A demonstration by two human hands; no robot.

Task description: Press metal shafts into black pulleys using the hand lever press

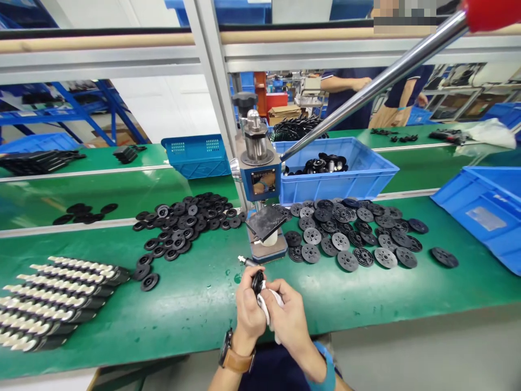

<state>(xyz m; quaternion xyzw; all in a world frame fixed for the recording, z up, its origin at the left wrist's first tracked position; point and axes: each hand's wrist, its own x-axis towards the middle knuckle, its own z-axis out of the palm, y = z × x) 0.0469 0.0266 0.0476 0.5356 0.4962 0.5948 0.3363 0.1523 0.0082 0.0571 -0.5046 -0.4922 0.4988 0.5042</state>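
1 blk round part [258, 281]: near ctr, this side of press [260, 182], gripped in L hand [249, 307], fingers curled round it. 1 wht cloth [265, 313]: pinched in R hand [290, 312], against part. Blk rings [179, 239], approx. doz.+: left of press. Blk discs [339, 241], ditto: right. Grn bench [195, 315]: below.

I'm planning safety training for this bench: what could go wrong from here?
The left hand holds a black round part against a white cloth pinched in the right hand; it might slip free. Wet-looking spots on the green table could smear parts laid there. The press lever slants toward the camera, so a raised arm might knock it.
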